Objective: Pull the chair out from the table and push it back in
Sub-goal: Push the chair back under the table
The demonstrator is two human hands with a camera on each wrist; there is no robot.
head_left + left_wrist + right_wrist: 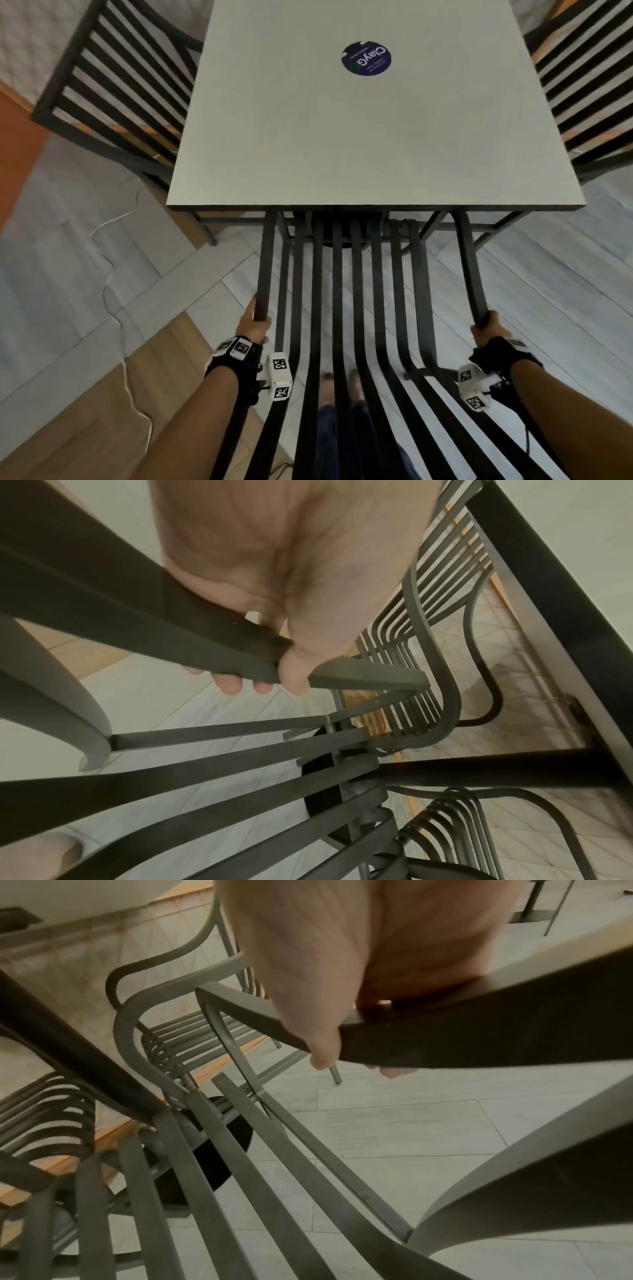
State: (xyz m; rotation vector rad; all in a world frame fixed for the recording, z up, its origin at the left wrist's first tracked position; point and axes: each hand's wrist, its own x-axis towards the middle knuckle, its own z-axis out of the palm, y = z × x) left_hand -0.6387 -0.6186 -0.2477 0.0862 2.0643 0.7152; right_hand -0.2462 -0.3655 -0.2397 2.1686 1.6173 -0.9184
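Note:
A dark metal slatted chair (337,308) stands right in front of me, its seat tucked under the near edge of the white square table (342,144). My left hand (254,323) grips the chair's left armrest (219,639), fingers curled under it and thumb over the top. My right hand (488,329) grips the right armrest (445,1037) the same way. In both wrist views the slats (212,767) run down toward the table's black pedestal base (219,1148).
Two more slatted chairs stand at the table, one on the left (113,89) and one on the right (589,89). A round blue sticker (365,58) lies on the tabletop. A white cable (113,274) trails over the tiled floor at my left.

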